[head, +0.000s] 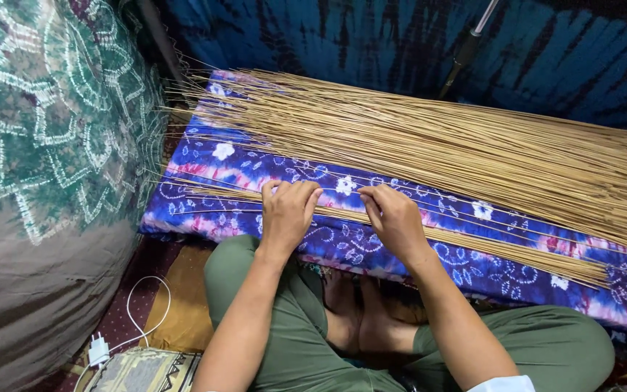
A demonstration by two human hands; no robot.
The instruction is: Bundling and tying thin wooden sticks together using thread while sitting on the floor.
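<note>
Both grips pinching thin straw-coloured sticks (342,210), left hand (287,212), right hand (395,220), long, straight.

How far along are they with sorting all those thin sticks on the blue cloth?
A small bundle of sticks already lies set apart on the near side of the blue patterned cushion. The left hand and right hand pinch a few thin sticks between them. The big pile of sticks behind looks untouched, so most remains.

1. Left hand (288,210) sits just left of frame centre, palm down, fingers curled, knuckles up.
2. Right hand (393,218) lies beside it at centre, fingers bent and pinched together.
3. Both forearms rise bare from the lower edge, converging upward.
4. Legs are crossed below.
</note>
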